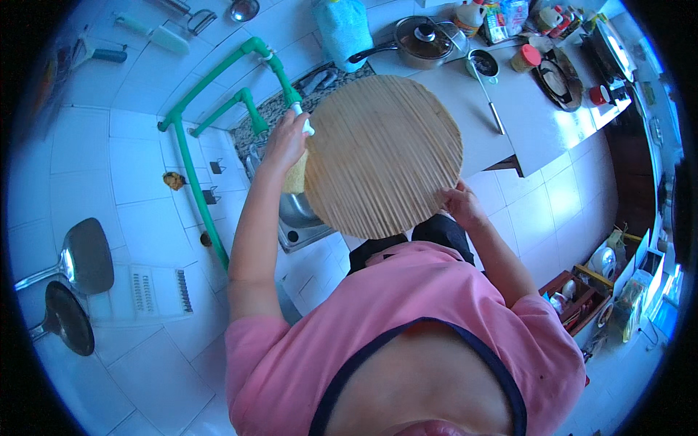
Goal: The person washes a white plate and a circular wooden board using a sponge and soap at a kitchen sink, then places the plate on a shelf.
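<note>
My right hand (463, 204) grips the lower right rim of a round, ribbed wooden board (384, 155), its thumb over the top face. The board spans much of the space before me and covers part of the counter and the stainless steel sink (300, 218). At the board's left edge, my left hand (288, 140) has its fingers on a white tap (303, 120) fed by a green pipe (281, 76). A yellow sponge (295, 177) shows just below that hand, against the board; whether the hand also holds it is unclear.
Behind the board stand a lidded pan (425, 41), a turquoise covered container (343, 35) and a small pot (484, 64) with a ladle (495, 114). A red-lidded jar (526, 58) is farther right. A spatula (87, 256) hangs at left.
</note>
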The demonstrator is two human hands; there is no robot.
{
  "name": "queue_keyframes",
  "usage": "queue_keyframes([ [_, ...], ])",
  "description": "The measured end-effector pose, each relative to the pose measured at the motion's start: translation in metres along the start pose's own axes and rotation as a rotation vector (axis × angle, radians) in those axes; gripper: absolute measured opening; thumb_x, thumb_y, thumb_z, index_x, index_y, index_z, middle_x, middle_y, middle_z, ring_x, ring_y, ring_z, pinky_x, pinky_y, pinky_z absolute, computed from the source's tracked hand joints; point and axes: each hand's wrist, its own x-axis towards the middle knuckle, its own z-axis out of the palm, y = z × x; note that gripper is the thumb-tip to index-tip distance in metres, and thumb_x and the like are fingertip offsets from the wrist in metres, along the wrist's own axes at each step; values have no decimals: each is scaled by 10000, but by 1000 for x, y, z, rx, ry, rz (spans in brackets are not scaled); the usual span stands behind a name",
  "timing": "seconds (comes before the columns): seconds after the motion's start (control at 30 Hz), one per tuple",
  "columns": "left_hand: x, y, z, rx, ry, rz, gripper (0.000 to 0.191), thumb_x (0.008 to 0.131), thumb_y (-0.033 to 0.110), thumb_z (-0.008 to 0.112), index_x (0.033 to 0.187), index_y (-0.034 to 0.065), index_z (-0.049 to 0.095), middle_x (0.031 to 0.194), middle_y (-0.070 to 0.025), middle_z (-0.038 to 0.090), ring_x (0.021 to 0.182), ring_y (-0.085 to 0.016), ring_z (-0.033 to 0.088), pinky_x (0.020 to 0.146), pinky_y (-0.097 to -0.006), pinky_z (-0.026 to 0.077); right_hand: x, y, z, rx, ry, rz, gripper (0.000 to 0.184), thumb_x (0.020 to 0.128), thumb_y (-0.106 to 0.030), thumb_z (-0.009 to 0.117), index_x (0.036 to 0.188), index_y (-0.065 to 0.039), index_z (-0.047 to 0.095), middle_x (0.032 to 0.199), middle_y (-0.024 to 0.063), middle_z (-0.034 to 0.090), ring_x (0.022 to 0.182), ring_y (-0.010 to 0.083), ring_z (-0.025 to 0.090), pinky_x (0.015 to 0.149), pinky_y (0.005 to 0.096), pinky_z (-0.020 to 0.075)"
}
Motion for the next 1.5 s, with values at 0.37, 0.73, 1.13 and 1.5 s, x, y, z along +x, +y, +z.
queue_keyframes([
  [0.37, -21, 17, 27, -127, 284, -86, 666, 831, 146, 645, 1408, 117, 312, 1301, -195, 442, 1157, -381, 473, 947, -430, 422, -32, -51, 50, -384, 80, -232, 320, 841, -64, 536, 1160, -53, 529, 821, -18, 545, 677, 68, 494, 571, 221, 397],
  [0.73, -102, 80, 186, -1650, 48, -1349, 600, 935, 435, 479, 1350, 17, 365, 1345, -201, 428, 1189, -338, 468, 924, -489, 405, -52, -76, 125, -907, -176, -403, 457, 861, -69, 545, 1301, 11, 456, 1005, 103, 624, 831, 108, 581, 745, 279, 500],
  [1.13, -106, 62, 214, -1157, -117, -895, 582, 891, 407, 547, 1365, 111, 383, 1398, -102, 395, 1276, -307, 383, 996, -533, 334, -26, -68, 19, -339, -65, -196, 400, 863, -53, 556, 1260, -38, 506, 941, 31, 600, 768, 82, 523, 629, 241, 423],
  [1.5, -58, 34, 254, -893, 201, -948, 715, 850, 107, 649, 1435, 46, 243, 1391, -140, 415, 1220, -275, 459, 1021, -365, 365, 68, -10, -117, -251, 188, 35, 306, 878, -105, 598, 1164, -67, 494, 873, 56, 601, 727, 149, 598, 601, 281, 501],
])
